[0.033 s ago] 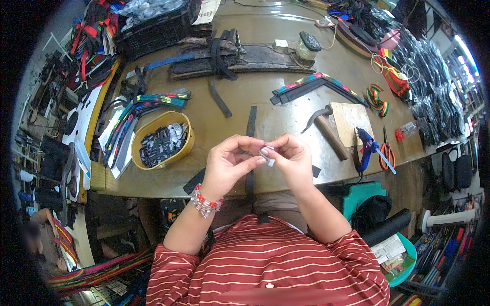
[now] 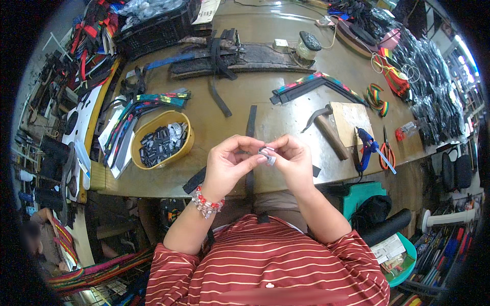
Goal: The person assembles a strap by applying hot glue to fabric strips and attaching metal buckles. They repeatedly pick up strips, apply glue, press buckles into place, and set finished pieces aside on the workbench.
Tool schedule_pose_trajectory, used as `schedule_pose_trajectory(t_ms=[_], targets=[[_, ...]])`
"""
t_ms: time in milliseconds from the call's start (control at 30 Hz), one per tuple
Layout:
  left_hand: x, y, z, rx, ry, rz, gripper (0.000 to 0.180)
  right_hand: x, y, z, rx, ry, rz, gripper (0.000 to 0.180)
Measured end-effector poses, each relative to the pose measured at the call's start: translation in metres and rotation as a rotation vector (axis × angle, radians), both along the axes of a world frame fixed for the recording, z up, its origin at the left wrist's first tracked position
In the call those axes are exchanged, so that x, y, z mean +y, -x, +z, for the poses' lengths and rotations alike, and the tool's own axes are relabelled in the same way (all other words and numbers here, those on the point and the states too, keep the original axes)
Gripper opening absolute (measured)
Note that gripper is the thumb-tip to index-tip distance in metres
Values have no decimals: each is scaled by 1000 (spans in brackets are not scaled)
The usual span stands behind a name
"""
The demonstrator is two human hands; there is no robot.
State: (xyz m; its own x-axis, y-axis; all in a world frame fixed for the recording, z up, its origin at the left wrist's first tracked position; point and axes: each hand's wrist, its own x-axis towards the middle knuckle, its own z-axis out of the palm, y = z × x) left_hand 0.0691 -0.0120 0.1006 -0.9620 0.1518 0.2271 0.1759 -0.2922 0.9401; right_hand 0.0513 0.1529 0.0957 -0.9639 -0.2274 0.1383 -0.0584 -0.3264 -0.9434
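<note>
Both my hands are raised close together over the table's near edge. My left hand (image 2: pixel 232 164), with a beaded bracelet (image 2: pixel 206 202) at its wrist, pinches a small whitish-grey piece (image 2: pixel 270 159) between thumb and fingertips. From the other side my right hand (image 2: pixel 292 162) grips the same piece. Fingers cover most of it, so its exact kind does not show. Beneath the hands a long black strap (image 2: pixel 251 125) lies on the table, running toward me. To the left stands a yellow oval basin (image 2: pixel 191 133) full of small black and whitish pieces.
On the right lie a hammer (image 2: pixel 331 136), a board (image 2: pixel 352 116), a blue glue gun (image 2: pixel 365 149) and orange-handled scissors (image 2: pixel 387 153). Patterned straps (image 2: pixel 319 84) rest farther back. A black crate (image 2: pixel 153 35) stands far left. A lidded jar (image 2: pixel 308 48) sits at the back.
The whitish-grey piece has turned slightly between my fingertips. My left wrist has shifted a little; everything on the table stays as it was.
</note>
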Motion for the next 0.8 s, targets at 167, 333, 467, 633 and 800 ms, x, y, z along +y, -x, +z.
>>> schedule_pose_trajectory(t_ms=[167,333,467,633,800], targets=[[4,-1,7,-49,-13,67,19,9,-6,5,-28,16,26,16],[7,-5,6,-78,-38,75,18,12,-11,16,22,-50,22,16],[11,-3,-4,-62,-66,106,15,11,-13,12,-9,-78,5,15],[14,-8,14,-133,89,4,7,56,-8,-27,13,-258,-155,15],[9,-55,74,1353,747,-243,15,193,-1,-72,58,-730,-1501,39]])
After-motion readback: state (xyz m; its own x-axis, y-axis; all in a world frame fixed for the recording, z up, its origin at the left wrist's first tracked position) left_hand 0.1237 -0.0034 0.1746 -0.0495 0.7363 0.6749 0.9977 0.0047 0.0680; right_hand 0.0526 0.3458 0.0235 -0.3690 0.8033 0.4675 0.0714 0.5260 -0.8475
